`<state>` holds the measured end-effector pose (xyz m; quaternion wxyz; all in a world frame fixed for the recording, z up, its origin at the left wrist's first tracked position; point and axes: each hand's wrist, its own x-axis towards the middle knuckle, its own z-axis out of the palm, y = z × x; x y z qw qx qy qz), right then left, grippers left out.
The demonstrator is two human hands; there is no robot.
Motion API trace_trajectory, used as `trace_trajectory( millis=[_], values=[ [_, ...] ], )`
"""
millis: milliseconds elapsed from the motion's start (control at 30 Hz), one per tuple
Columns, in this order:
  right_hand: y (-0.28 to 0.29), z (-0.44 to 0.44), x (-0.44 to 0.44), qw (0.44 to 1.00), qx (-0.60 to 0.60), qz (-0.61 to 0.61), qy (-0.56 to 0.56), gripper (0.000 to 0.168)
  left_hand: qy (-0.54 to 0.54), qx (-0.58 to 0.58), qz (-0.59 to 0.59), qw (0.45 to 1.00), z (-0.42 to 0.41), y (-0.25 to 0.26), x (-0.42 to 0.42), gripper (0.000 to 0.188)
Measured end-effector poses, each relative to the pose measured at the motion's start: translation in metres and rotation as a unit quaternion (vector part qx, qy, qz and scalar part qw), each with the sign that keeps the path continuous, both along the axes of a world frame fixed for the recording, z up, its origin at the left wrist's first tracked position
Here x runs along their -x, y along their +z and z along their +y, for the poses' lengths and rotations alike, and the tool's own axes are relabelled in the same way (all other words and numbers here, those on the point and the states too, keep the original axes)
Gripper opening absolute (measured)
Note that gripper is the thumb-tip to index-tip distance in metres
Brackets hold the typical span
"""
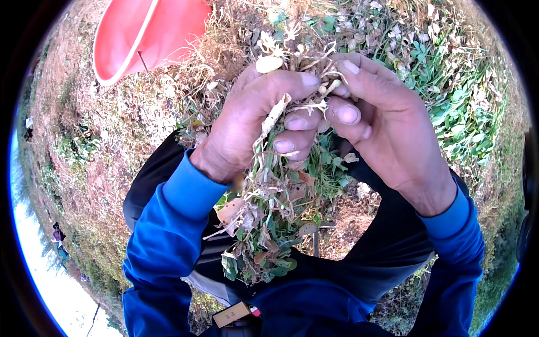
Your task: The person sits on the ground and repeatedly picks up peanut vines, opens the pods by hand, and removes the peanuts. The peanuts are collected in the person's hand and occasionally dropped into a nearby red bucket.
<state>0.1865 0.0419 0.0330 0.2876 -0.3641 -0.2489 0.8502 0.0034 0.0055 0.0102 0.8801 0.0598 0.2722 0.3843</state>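
Observation:
My left hand (252,113) is closed around the stems of an uprooted peanut plant (269,210), its leaves and dry foliage hanging down over my lap. The plant's roots and small pods stick up above my fingers. A pale peanut pod (269,64) shows beside my left thumb. My right hand (379,101) touches the root end from the other side, with its thumb and fingers bent around roots and small pods. What lies between those fingertips is partly hidden.
A red plastic basin (147,38) with a pale rim stands at the upper left. Pulled green plants (467,118) lie in a heap at the right. Dry roots and leaf litter surround it. A small box (231,314) is near my waist. A person (59,240) is far off at left.

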Motion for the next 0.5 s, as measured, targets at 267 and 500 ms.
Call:
trace_trajectory(
  millis=[267, 500],
  values=[
    [-0.003, 0.04, -0.022, 0.995, -0.013, 0.024, -0.094, 0.018, -0.084, -0.095, 0.134, 0.983, -0.013, 0.01, -0.003, 0.043],
    [0.011, 0.001, 0.001, 0.991, -0.09, -0.094, -0.036, 0.024, 0.037, -0.148, 0.178, 0.972, -0.008, 0.012, -0.003, 0.017]
  ],
)
